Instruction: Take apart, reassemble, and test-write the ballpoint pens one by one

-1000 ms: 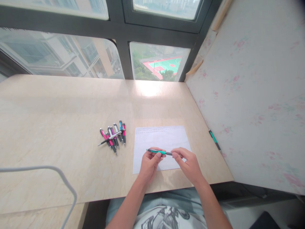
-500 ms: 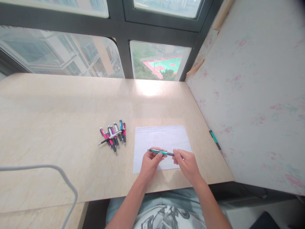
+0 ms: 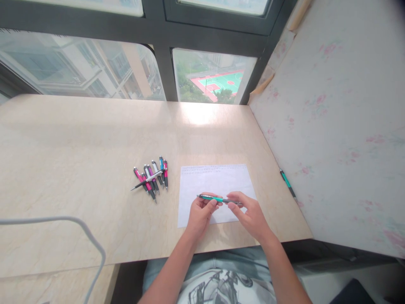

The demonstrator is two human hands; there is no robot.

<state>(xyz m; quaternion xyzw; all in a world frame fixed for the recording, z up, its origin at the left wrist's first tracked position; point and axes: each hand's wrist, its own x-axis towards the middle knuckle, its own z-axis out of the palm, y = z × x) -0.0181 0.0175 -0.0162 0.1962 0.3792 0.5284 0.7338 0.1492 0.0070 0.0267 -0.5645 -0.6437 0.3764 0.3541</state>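
A green and black pen (image 3: 215, 198) is held level just above a white sheet of paper (image 3: 215, 182) that lies on the beige table (image 3: 79, 147). My left hand (image 3: 201, 215) pinches the pen's green barrel. My right hand (image 3: 249, 214) pinches its black end. Both hands are closed on the pen. The sheet carries lines of small writing along its top edge.
Several pens, pink, white and blue, lie bunched (image 3: 151, 177) to the left of the sheet. Another green pen (image 3: 287, 183) lies at the table's right edge against a flowered wall panel (image 3: 332, 126). A grey wire hoop (image 3: 76, 236) is at front left. Windows run along the far side.
Both hands have kept hold of the pen with small shifts of the right fingers along its black end. The view has tilted slightly.
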